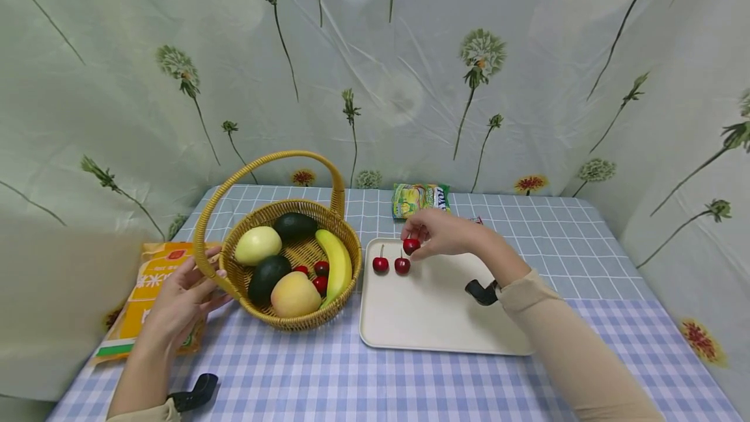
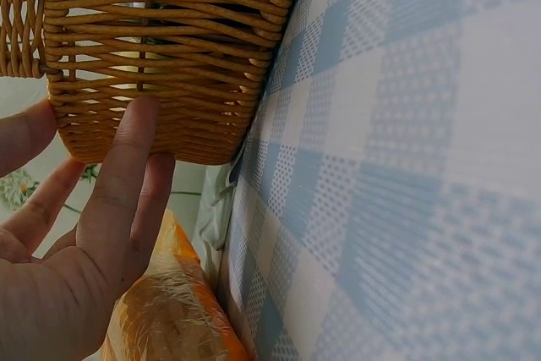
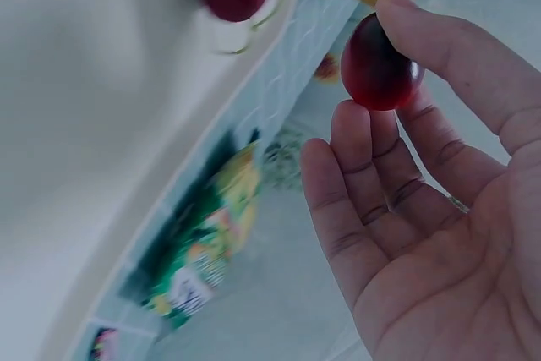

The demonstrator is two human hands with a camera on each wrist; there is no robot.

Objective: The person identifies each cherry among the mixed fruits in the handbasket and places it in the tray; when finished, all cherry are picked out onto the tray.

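Note:
My right hand (image 1: 442, 233) pinches a dark red cherry (image 3: 380, 65) between thumb and fingertips, above the back left part of a cream tray (image 1: 445, 318). Two more cherries with stems, a left one (image 1: 380, 266) and a right one (image 1: 402, 266), sit on the tray just below. At the left, my left hand (image 1: 184, 295) touches the side of a yellow-brown wicker basket (image 2: 169, 65) near its handle, with fingers fairly straight. Inside the basket lie a banana (image 1: 335, 266), a peach (image 1: 295, 295), two dark avocados, a pale green-yellow fruit (image 1: 258, 245) and several cherries.
An orange food bag (image 1: 146, 292) lies beneath and beside the left forearm. Behind the tray is a green and yellow snack packet (image 1: 418, 199), with a small red wrapper (image 1: 476, 220) near it. A checked cloth covers the table; a dandelion-print curtain hangs behind.

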